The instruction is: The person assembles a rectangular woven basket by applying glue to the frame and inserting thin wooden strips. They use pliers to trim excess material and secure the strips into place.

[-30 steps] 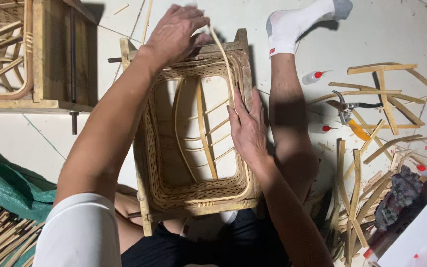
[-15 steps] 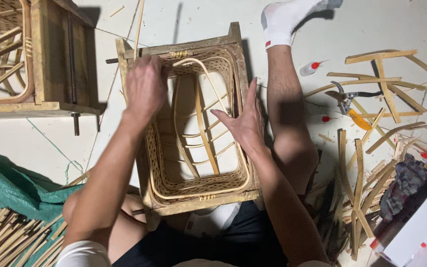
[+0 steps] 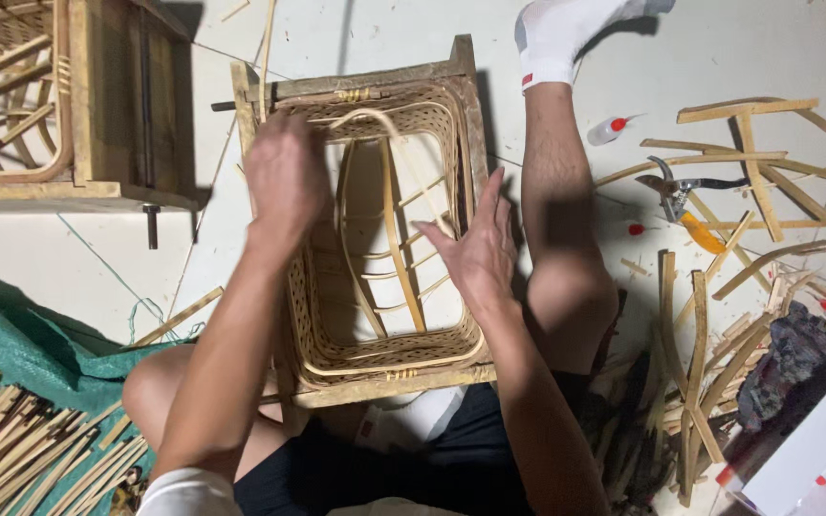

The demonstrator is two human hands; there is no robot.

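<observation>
A square woven rattan basket in a wooden frame [image 3: 375, 382] lies on the floor between my legs. My left hand [image 3: 287, 177] is closed on a thin cane strip [image 3: 360, 117] that loops over the basket's far left rim. My right hand [image 3: 475, 250] rests with fingers spread on the basket's right inner wall. Curved cane ribs [image 3: 399, 239] cross the open bottom of the basket.
A second wooden frame with cane work [image 3: 69, 105] stands at the top left. Pliers with a yellow handle [image 3: 685, 205], small glue bottles [image 3: 609, 129] and bent wood offcuts [image 3: 748, 162] lie at the right. A green net with bundled sticks [image 3: 11, 420] sits at the lower left.
My left hand has come down from the basket's far rim to its left side, drawing the cane strip along. My right hand has stayed on the right wall, shifting slightly.
</observation>
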